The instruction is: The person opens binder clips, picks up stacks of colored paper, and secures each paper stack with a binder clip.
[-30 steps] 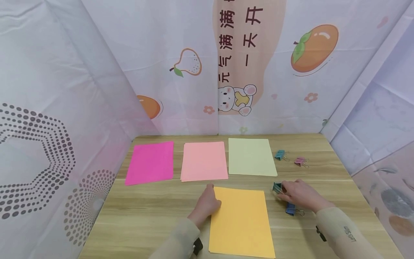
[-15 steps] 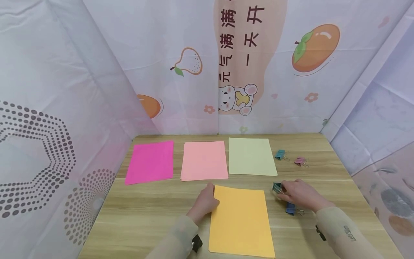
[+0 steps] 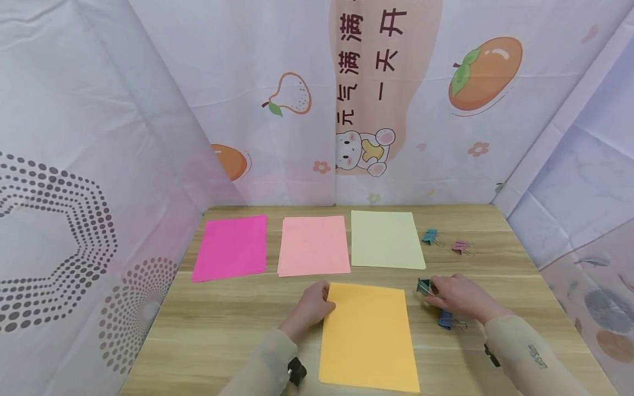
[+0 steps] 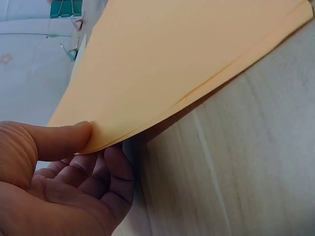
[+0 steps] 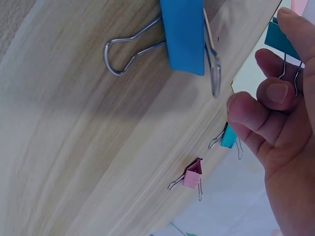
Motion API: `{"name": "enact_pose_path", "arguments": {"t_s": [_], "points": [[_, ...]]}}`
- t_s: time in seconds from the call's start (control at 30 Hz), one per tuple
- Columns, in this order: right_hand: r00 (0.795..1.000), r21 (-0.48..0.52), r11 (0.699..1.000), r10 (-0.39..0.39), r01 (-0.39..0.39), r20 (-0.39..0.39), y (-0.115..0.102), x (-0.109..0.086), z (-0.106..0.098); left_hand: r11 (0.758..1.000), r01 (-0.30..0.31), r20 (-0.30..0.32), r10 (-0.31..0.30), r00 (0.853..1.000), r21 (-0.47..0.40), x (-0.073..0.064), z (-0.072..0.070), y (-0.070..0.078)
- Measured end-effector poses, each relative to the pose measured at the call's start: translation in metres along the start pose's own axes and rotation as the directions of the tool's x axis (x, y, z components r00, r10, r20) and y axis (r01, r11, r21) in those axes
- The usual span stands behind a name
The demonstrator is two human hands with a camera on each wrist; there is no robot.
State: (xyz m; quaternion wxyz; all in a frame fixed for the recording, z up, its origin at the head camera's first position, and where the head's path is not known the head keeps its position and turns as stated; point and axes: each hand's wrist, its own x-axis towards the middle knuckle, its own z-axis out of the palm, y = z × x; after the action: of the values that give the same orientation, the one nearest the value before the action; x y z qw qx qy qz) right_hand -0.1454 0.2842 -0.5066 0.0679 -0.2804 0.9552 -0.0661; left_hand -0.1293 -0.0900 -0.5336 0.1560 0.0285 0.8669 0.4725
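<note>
The left hand (image 3: 309, 308) pinches the far-left corner of the yellow sheets (image 3: 369, 338), which lie on the table (image 3: 223, 341) between the hands; the right hand (image 3: 462, 297) grips the green clip (image 3: 424, 286) near them. Should the pinch loosen, they could slide askew; swept low, the right hand could knock the blue clip (image 3: 445, 319). The left wrist view shows a slit between layers; the head view does not.

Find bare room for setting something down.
Largest: tabletop left of the left hand, nearer than the magenta paper. Smaller: right of the pink clip. Crowded: around the right hand, its green clip and the blue clip.
</note>
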Motion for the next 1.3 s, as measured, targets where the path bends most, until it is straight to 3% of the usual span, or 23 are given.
{"name": "enact_pose_path", "arguments": {"t_s": [0.3,0.5,0.73,1.03,1.3], "points": [[1.000,0.011,1.000,-0.024,0.024,-0.002,-0.003,-0.001,-0.006,1.000,-0.029,-0.031,0.029,0.999,0.004,0.002,-0.007,0.003],[0.998,-0.003,0.999,-0.051,0.051,-0.023,-0.005,-0.002,-0.012,0.999,-0.004,-0.047,0.002,0.999,-0.053,0.002,-0.012,0.007],[0.999,0.029,0.999,-0.042,0.042,-0.005,-0.008,-0.003,-0.019,0.993,-0.008,-0.064,0.001,0.998,-0.121,0.003,-0.012,0.006],[0.995,0.045,0.995,-0.088,0.090,-0.046,-0.008,-0.003,-0.021,0.985,-0.025,-0.072,0.013,0.997,-0.171,0.001,-0.012,0.008],[0.992,0.088,0.989,-0.118,0.122,-0.047,-0.006,-0.001,-0.022,0.987,-0.043,-0.104,0.027,0.994,-0.158,0.004,-0.012,0.005]]}}
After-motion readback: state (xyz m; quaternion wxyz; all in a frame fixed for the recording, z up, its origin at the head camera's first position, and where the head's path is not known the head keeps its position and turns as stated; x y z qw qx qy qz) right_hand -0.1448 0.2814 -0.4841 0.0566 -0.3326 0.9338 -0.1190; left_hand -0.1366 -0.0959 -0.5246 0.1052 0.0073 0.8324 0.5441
